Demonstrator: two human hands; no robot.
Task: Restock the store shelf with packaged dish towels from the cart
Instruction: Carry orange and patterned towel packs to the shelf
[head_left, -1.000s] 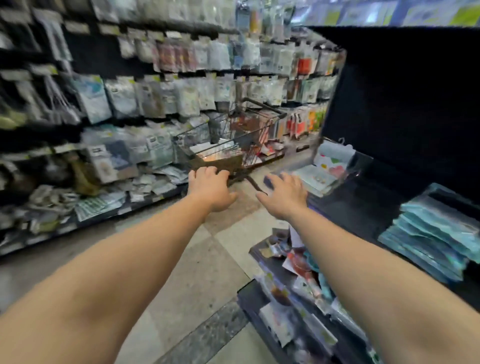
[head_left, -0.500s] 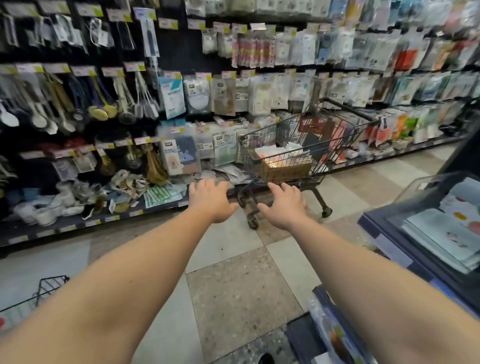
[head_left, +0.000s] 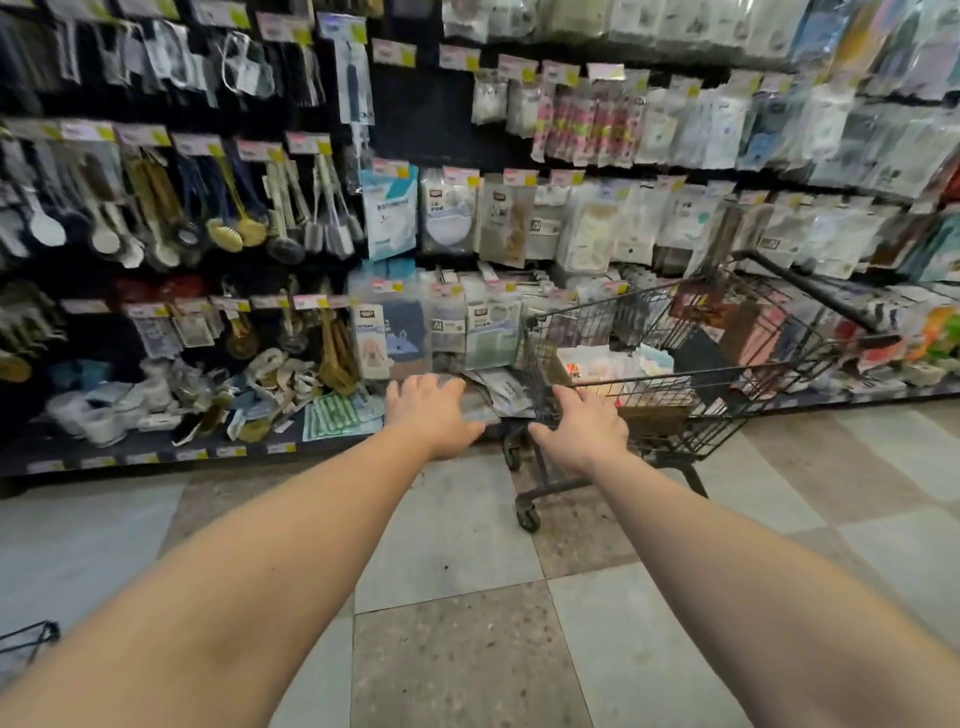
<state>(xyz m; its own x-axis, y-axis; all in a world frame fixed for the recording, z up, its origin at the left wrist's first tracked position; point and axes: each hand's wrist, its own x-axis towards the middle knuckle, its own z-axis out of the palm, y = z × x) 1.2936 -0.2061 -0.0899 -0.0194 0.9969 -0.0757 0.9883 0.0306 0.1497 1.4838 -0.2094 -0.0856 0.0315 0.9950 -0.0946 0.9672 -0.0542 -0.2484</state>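
A small black wire cart (head_left: 691, 395) stands in the aisle against the store shelf (head_left: 156, 452), holding several flat packaged towels (head_left: 608, 366). Both my arms stretch forward. My right hand (head_left: 582, 423) hovers at the cart's near corner with straight fingers and holds nothing; contact with the rim is unclear. To its left my left hand (head_left: 431, 413) is spread in front of the shelf's lower row, also without anything in it. Packaged dish towels (head_left: 447, 332) hang on pegs just beyond my hands.
Brushes and scrubbers (head_left: 208, 218) hang at the left, and loose items (head_left: 171, 400) pile on the bottom shelf. More hanging packets (head_left: 727, 130) fill the right. A wire basket corner (head_left: 26, 644) shows at the lower left. Tiled floor (head_left: 467, 649) lies below my arms.
The view has swung left from the black display to face the shelf. My left hand let go of the cart, and both hands now reach forward with spread fingers.
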